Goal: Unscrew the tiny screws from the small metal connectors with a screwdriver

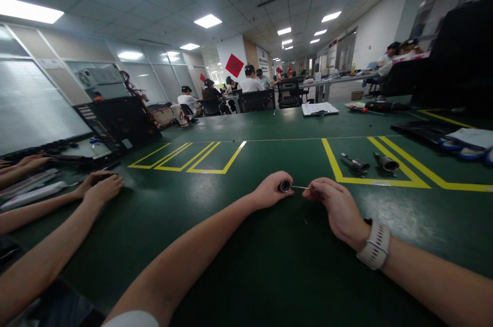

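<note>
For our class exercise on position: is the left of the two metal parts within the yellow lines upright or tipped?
Tipped: the left metal part lies lengthwise on the green table, its narrow shaft pointing away.

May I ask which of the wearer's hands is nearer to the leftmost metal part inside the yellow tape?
Right. The right hand is left of that metal part, towards the camera; the left hand, holding a cylindrical piece, is farther left.
</note>
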The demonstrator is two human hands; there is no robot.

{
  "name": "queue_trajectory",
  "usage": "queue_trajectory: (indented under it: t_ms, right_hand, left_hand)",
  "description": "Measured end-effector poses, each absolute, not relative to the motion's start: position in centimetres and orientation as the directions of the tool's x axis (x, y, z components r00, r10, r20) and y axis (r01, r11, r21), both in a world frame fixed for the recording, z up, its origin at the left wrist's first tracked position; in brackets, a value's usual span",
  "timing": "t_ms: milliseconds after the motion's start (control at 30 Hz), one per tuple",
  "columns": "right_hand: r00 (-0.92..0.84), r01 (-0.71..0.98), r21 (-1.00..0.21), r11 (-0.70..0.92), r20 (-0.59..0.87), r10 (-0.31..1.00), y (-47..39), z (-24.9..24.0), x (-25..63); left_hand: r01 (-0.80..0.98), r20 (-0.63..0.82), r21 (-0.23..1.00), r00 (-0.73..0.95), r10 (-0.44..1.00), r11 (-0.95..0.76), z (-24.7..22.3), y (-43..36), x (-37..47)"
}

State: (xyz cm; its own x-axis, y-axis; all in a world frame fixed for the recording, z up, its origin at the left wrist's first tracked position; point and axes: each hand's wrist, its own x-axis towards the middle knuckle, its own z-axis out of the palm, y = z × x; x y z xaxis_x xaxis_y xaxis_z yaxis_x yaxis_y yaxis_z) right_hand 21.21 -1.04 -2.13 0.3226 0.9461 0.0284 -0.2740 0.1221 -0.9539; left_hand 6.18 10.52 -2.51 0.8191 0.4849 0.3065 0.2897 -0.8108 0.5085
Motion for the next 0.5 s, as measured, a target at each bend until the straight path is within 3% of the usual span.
queue_trajectory:
  t_ms: [133,233,500]
  right_hand:
    - [0.308,-0.171,-0.974,0.146,0.088,0.947,-1.03,-2.56,21.16]
    - [0.279,-0.164,-0.978,0.130,0.080,0.957,-0.96,-2.63,21.39]
    - [0.254,-0.299,-0.952,0.056,-0.022,0.967,-0.72,-2.38,21.87]
  left_hand:
    - [0.352,0.294,0.317,0.846,0.444,-0.881,-2.27,10.12,6.21]
    - [0.346,0.282,0.258,0.866,0.413,-0.902,-2.07,9.86,6.13]
    - [0.212,0.301,0.434,0.882,0.363,-0.876,-2.34,10.41,6.06]
